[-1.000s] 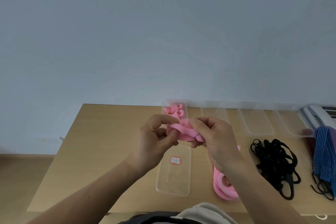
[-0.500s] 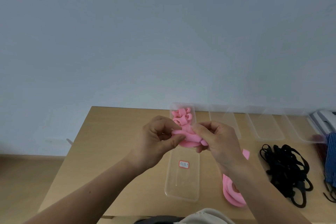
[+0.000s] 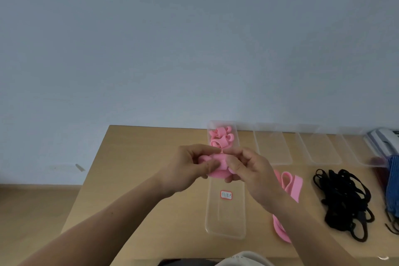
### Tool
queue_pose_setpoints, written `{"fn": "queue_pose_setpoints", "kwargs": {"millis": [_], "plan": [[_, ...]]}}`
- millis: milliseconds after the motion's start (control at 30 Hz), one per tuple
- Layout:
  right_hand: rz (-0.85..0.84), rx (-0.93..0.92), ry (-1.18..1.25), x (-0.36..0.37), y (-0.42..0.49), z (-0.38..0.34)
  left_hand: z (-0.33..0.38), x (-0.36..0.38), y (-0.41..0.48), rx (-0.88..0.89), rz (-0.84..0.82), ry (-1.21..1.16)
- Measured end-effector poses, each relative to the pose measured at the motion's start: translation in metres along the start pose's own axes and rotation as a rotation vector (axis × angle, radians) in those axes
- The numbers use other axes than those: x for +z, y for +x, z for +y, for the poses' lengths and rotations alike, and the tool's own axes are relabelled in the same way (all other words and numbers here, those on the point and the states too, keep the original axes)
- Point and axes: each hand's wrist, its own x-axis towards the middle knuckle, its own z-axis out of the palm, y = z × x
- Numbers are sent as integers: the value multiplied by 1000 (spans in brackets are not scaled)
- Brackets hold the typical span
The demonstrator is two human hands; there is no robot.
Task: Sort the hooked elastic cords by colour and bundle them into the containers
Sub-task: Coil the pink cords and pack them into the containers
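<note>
Pale blue wall fills most of the view above a wooden table point(image 3: 138, 179), where a clear labelled container point(image 3: 225, 214) already has pink bundles point(image 3: 221, 139) at its far end. Above it the left hand point(image 3: 190, 168) and right hand point(image 3: 248, 170) both pinch a pink cord point(image 3: 216, 170), apparently mid-wrap. More loose pink cords point(image 3: 290, 183), a black pile point(image 3: 343, 196) and blue cords point(image 3: 393, 185) wait beside three clear containers (seemingly unfilled) point(image 3: 273, 149), so most sorting seems left.

Plain grey-blue wall point(image 3: 194, 39) behind light wood table point(image 3: 133, 175), tan floor point(image 3: 32, 211) btm left.
</note>
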Motion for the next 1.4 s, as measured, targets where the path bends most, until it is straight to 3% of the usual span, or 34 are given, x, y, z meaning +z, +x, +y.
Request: {"fn": "queue_pose_setpoints", "kwargs": {"millis": [133,433,567,700,900,967,1100,1200,1300,1400], "plan": [[-63,-27,27,-2,-2,8,-8,-10,2,-27,33,-87],[64,-35,-17,-10,5,30,-19,6,13,-97,47,-182],[-81,-207,-388,-32,24,47,-28,22,30,-165,96,-174],[-78,-477,-855,-55,49,64,-40,36,56,-216,117,-132],[-21,-711,-1016,-76,90,96,-59,52,90,-320,162,-84],[-42,-707,-997,-81,105,103,-64,51,99,-316,195,34],[-101,-664,-1039,-83,133,111,-74,41,109,-174,302,552],[-188,-630,-1117,-78,151,113,-90,32,113,-69,244,868],[-318,-567,-1215,-73,164,116,-104,31,115,-63,130,993],[-430,-498,-1267,-66,172,115,-109,33,117,-39,116,1020]]}}
